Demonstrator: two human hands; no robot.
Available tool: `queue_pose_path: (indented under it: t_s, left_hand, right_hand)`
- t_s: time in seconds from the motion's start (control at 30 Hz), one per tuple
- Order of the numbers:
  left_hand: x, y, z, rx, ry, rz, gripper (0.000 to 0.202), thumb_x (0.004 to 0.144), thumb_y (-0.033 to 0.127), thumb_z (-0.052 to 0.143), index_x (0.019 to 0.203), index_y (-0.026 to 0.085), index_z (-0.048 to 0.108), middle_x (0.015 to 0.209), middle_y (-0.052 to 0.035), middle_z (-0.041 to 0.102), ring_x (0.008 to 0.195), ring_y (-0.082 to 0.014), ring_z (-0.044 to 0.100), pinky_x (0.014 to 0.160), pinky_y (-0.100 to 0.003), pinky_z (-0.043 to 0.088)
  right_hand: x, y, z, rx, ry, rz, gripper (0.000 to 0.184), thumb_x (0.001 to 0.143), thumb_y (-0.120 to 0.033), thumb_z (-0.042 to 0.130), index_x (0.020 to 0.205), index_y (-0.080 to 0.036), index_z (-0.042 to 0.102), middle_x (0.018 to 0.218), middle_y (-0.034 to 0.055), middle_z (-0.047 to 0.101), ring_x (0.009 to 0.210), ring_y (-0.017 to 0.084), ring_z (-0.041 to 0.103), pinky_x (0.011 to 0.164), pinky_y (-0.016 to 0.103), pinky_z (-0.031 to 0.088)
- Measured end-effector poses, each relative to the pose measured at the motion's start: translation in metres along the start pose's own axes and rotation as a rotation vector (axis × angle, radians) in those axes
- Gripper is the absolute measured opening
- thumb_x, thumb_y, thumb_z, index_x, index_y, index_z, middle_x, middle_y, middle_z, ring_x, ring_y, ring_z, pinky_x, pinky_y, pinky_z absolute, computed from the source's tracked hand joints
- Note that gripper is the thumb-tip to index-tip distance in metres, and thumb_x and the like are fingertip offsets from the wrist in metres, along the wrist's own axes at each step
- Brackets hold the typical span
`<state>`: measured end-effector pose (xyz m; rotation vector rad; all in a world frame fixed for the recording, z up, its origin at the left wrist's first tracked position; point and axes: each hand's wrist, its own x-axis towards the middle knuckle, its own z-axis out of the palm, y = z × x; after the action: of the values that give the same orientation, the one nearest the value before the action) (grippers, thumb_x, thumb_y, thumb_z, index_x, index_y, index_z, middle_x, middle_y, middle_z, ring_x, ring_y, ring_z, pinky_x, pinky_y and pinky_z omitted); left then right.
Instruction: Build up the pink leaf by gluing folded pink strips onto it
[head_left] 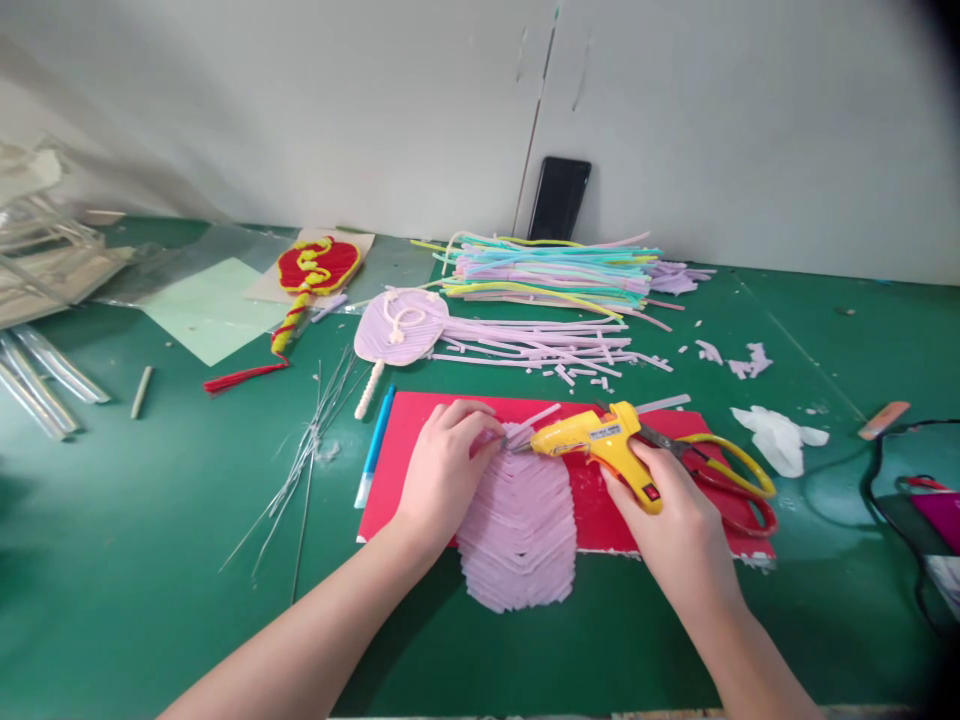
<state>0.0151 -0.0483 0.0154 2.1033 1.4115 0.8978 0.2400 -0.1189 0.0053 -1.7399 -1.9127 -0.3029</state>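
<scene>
A leaf-shaped panel (pixel 517 530) of lilac pipe-cleaner strips lies across the front edge of a red board (pixel 420 470). At the panel's upper left edge, my left hand (pixel 454 460) is closed, its thumb and fingers pinching a lilac pipe-cleaner piece that is mostly hidden by the fingertips. My right hand (pixel 675 510) grips the handle of a yellow hot glue gun (pixel 592 435). The gun's nozzle points left, close to my left fingertips and over the panel's top. Scissors (pixel 739 480) with yellow and red handles lie behind my right hand.
Behind the board are a lilac fan (pixel 401 325), loose lilac pipe cleaners (pixel 540 345) and a multicoloured bundle (pixel 555 270). A red-yellow fan (pixel 319 270) and thin wires (pixel 307 450) lie left. A phone (pixel 560 198) leans on the wall. A black cable (pixel 874 490) runs at right.
</scene>
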Motion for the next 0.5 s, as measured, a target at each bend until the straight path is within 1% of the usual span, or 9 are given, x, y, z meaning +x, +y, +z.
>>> queue_pose_path:
  t_s: [0.2, 0.37, 0.5]
  left_hand:
    - [-0.0002, 0.0016, -0.0011, -0.013, -0.006, -0.011, 0.011, 0.081, 0.012, 0.06, 0.083, 0.022, 0.064, 0.099, -0.0009, 0.063, 0.092, -0.0201, 0.054, 0.083, -0.035, 0.046]
    - [0.0004, 0.0021, -0.0014, -0.019, -0.014, -0.016, 0.012, 0.081, 0.011, 0.06, 0.083, 0.022, 0.064, 0.099, -0.0007, 0.063, 0.092, -0.0194, 0.054, 0.083, -0.034, 0.045]
    - [0.0004, 0.0016, -0.0014, -0.021, -0.017, -0.018, 0.012, 0.081, 0.011, 0.061, 0.083, 0.022, 0.064, 0.099, -0.0002, 0.063, 0.092, -0.0188, 0.053, 0.083, -0.034, 0.045]
  right_hand:
    - [0.0003, 0.0, 0.0002, -0.005, 0.014, -0.008, 0.028, 0.087, -0.029, 0.054, 0.112, -0.014, 0.054, 0.099, 0.0113, 0.067, 0.088, 0.022, 0.067, 0.08, 0.031, 0.053]
    - [0.0008, 0.0009, 0.0007, 0.004, 0.043, -0.031, 0.028, 0.086, -0.027, 0.057, 0.109, -0.012, 0.055, 0.097, 0.0115, 0.067, 0.087, 0.021, 0.067, 0.078, 0.028, 0.053]
    - [0.0008, 0.0017, 0.0007, -0.007, 0.053, -0.034, 0.028, 0.085, -0.027, 0.058, 0.108, -0.012, 0.055, 0.097, 0.0116, 0.068, 0.086, 0.021, 0.067, 0.076, 0.027, 0.053]
